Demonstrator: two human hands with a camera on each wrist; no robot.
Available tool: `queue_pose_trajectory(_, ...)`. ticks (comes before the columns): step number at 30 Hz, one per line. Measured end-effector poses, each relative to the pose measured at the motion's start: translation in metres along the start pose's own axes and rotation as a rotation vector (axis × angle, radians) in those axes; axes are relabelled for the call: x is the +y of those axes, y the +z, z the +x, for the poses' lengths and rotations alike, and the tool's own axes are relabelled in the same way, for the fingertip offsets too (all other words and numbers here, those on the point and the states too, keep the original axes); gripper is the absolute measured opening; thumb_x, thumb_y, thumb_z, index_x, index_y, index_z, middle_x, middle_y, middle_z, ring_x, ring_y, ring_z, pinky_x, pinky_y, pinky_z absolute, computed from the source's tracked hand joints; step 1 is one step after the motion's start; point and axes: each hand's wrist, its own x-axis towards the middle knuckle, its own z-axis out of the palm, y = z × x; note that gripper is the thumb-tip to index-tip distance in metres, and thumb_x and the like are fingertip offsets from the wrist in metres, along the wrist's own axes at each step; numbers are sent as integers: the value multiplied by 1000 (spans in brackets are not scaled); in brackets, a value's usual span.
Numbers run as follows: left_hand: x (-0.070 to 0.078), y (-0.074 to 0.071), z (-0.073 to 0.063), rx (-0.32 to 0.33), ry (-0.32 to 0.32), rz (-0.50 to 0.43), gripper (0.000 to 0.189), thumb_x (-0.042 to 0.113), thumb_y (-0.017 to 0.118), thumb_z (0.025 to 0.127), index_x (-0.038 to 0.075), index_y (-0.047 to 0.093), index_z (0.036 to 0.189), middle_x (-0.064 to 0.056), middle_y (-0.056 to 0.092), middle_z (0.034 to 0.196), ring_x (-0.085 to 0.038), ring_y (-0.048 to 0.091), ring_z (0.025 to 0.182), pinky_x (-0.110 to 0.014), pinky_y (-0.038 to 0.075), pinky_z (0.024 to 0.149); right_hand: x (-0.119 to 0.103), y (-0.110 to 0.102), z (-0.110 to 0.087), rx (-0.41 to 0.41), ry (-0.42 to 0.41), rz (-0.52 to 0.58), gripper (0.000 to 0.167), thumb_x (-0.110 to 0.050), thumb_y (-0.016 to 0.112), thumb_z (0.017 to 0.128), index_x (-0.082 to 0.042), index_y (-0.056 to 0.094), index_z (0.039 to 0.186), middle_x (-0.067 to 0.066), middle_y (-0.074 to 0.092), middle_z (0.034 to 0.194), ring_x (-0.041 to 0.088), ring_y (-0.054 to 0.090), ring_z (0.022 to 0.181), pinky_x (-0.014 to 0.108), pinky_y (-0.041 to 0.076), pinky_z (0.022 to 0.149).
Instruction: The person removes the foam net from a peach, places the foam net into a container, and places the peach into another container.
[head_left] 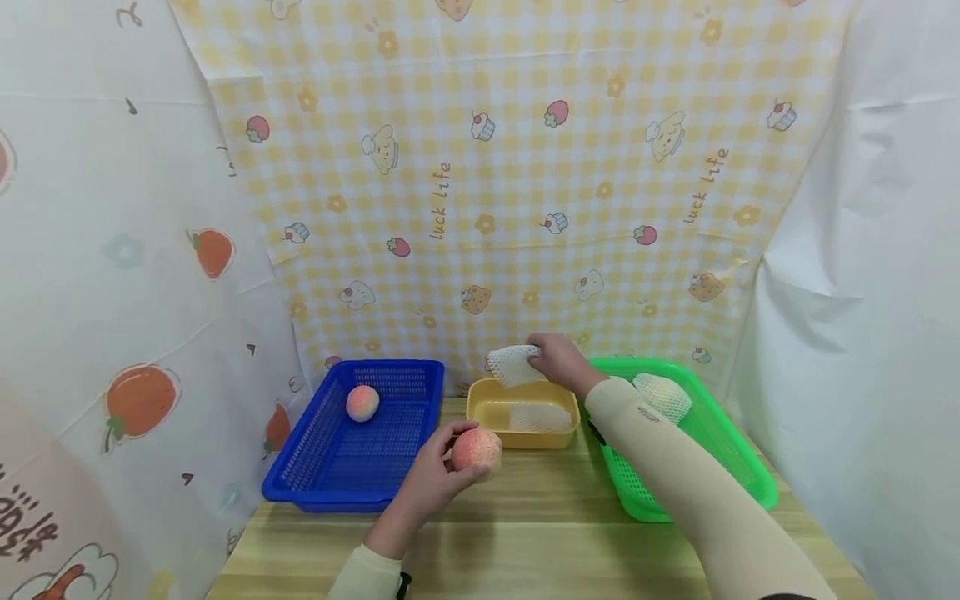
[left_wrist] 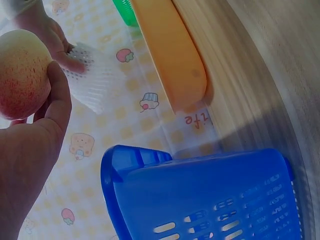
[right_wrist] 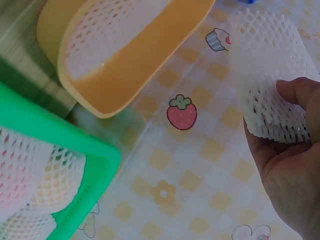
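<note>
My left hand (head_left: 437,471) grips a pink and cream peach (head_left: 477,450) above the table's middle; the left wrist view shows the peach (left_wrist: 24,75) with fingers curled round it. My right hand (head_left: 558,360) pinches a white foam net sleeve (head_left: 514,365), flattened and without fruit in it, above the yellow bin (head_left: 522,442). In the right wrist view the thumb presses on the foam net sleeve (right_wrist: 275,75), fingers beneath it. Another foam net (head_left: 540,417) lies inside the yellow bin.
At left stands a blue basket (head_left: 352,497) with one peach (head_left: 362,403) in it. A green basket (head_left: 761,487) at right holds fruit in foam nets (head_left: 663,397), partly behind my right arm. A patterned cloth (head_left: 525,183) hangs behind the wooden table (head_left: 525,542).
</note>
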Motion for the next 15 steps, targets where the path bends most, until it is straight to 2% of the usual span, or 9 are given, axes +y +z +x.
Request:
queue_pose_trajectory(8,2,-1,-2,13,10,9,59,12,88,93,7,63,146,-17,61,143,-28,63,125,-30,62,93,7,28,18,22,-50,-57,5,0,77,95,-2,75,100,11,76,96,31,69,89,50,58,85)
queue_pose_trajectory(15,3,-1,2,23,13,36,58,13,89,93,10,64,145,-16,62,142,-28,63,124,-30,62,93,7,42,22,68,-72,-87,11,0,80,96,-2,71,103,13,74,100,34,69,96,53,57,91)
